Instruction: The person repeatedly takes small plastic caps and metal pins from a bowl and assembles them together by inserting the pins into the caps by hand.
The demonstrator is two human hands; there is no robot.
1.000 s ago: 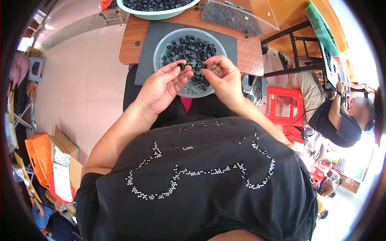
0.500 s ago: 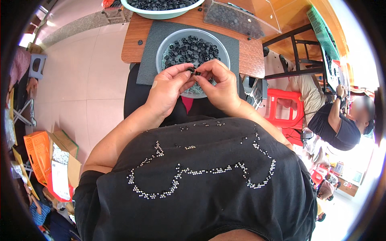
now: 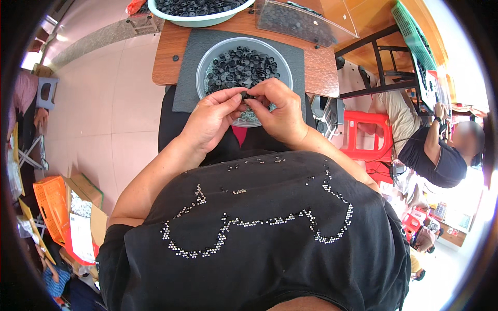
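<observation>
A small round black part [image 3: 246, 95] is pinched between the fingertips of both hands, partly covered by them. My left hand [image 3: 210, 118] holds it from the left with thumb and forefinger. From the right, the closed fingers of my right hand [image 3: 280, 110] meet it. Both hands are over the near side of a clear round tub [image 3: 288, 72]. Inside the tub lies a heap of similar black ring-like parts [image 3: 241, 67], with pale greenish small pieces [image 3: 250, 115] showing at the near side.
The tub overlaps a dark grey mat [image 3: 189, 67] on a brown wooden table [image 3: 165, 67]. Behind it are a pale basin [image 3: 197, 20] of black parts and a clear box [image 3: 290, 23]. At right are a red stool [image 3: 368, 137] and a seated person [image 3: 436, 155]; an orange crate [image 3: 51, 202] is at left.
Two black pieces showed apart between my fingertips before; now they look like one dark part. My fingertips have drawn closer together, and the view has shifted slightly.
</observation>
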